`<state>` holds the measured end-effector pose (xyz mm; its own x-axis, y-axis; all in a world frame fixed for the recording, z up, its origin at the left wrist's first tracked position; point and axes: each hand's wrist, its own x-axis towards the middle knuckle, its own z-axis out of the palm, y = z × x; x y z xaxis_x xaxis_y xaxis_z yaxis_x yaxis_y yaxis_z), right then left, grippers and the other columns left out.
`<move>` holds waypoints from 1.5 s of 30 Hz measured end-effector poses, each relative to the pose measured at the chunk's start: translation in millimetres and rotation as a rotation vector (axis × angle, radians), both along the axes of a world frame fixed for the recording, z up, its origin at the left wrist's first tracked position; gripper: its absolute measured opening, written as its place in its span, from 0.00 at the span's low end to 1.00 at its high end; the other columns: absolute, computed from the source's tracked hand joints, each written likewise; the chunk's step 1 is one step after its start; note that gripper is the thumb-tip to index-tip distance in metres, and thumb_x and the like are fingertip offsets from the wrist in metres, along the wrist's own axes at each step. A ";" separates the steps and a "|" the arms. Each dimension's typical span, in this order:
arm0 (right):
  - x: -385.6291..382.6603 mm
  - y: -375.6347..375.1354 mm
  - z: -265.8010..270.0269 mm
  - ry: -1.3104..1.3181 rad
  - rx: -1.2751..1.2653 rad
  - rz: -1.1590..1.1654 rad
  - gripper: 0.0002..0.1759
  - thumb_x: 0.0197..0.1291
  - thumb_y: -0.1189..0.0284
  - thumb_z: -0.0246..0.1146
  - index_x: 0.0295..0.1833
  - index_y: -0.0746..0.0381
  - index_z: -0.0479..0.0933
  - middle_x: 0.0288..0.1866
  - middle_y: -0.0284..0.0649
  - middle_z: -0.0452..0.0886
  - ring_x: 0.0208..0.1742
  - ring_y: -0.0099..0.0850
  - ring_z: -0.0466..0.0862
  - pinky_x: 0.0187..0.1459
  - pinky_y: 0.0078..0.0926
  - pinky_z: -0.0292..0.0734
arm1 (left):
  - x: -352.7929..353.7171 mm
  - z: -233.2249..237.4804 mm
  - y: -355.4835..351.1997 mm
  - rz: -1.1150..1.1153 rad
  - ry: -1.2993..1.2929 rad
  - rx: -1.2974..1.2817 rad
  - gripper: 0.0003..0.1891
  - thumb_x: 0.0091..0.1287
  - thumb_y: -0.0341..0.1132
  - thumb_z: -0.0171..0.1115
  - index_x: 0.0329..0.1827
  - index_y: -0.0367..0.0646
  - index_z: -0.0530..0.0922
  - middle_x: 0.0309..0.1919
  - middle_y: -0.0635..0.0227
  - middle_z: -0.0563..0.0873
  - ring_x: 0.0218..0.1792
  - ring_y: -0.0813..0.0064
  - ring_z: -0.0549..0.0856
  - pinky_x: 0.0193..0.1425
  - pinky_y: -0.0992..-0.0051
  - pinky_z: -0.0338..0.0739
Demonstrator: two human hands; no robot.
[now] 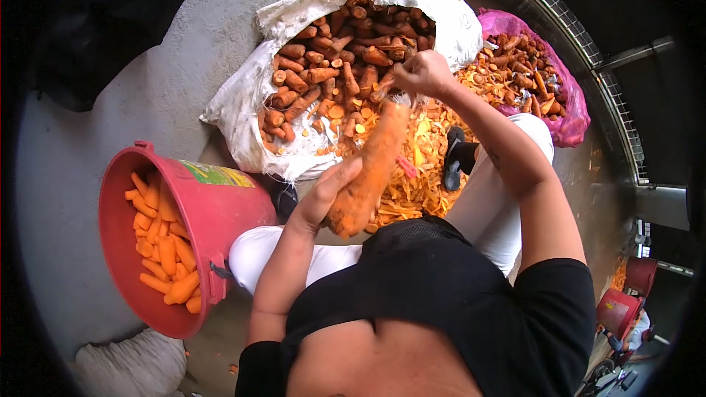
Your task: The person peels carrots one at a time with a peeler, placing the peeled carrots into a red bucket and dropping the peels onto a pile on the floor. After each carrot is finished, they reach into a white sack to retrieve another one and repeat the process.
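Observation:
My left hand [328, 192] is wrapped round the thick end of a large carrot [373, 165], which slants up and away from me. Close to the carrot's far end, my right hand [425, 75] is closed, its fingers bent. Whatever it grips is too small and blurred to name. Beyond both hands lies a white sack [237, 106], its mouth wide and full of unpeeled carrots [320, 73]. Below the carrot, a heap of orange peelings [412, 195] covers the floor between my feet.
A red bucket [243, 202] with peeled carrots [165, 242] stands tilted in view at my left. A pink bag [577, 114] holding carrot pieces sits at the far right. Another person [637, 331] and red buckets [616, 312] appear at the lower right.

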<state>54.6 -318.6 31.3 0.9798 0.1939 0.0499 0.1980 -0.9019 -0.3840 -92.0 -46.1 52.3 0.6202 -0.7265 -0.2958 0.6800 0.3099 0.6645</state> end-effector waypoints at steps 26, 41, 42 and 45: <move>-28.3 30.1 12.8 -0.306 -0.070 0.628 0.21 0.53 0.54 0.66 0.17 0.58 0.76 0.12 0.40 0.71 0.19 0.41 0.75 0.27 0.37 0.71 | 60.9 -45.5 13.8 0.342 0.064 0.114 0.22 0.72 0.53 0.50 0.54 0.42 0.74 0.36 0.65 0.83 0.33 0.75 0.85 0.35 0.76 0.82; -51.7 68.7 16.3 -0.360 0.183 0.562 0.14 0.51 0.63 0.66 0.17 0.56 0.77 0.13 0.36 0.69 0.19 0.36 0.73 0.28 0.34 0.64 | 50.6 -88.7 -12.5 0.337 0.501 0.032 0.21 0.72 0.52 0.47 0.56 0.47 0.75 0.47 0.67 0.84 0.47 0.68 0.84 0.49 0.64 0.81; -53.6 71.2 17.5 -0.364 0.168 0.578 0.14 0.50 0.64 0.66 0.16 0.56 0.76 0.12 0.36 0.68 0.19 0.36 0.72 0.28 0.34 0.63 | 50.2 -90.7 -14.1 0.339 0.524 0.019 0.21 0.72 0.52 0.47 0.56 0.47 0.75 0.47 0.67 0.84 0.47 0.68 0.84 0.49 0.64 0.81; -54.4 75.9 17.3 -0.387 0.208 0.598 0.15 0.49 0.65 0.66 0.14 0.55 0.74 0.11 0.35 0.68 0.19 0.35 0.72 0.27 0.33 0.63 | 47.8 -87.5 -20.8 0.338 0.580 -0.016 0.20 0.72 0.50 0.47 0.56 0.46 0.74 0.47 0.66 0.84 0.45 0.68 0.85 0.49 0.65 0.82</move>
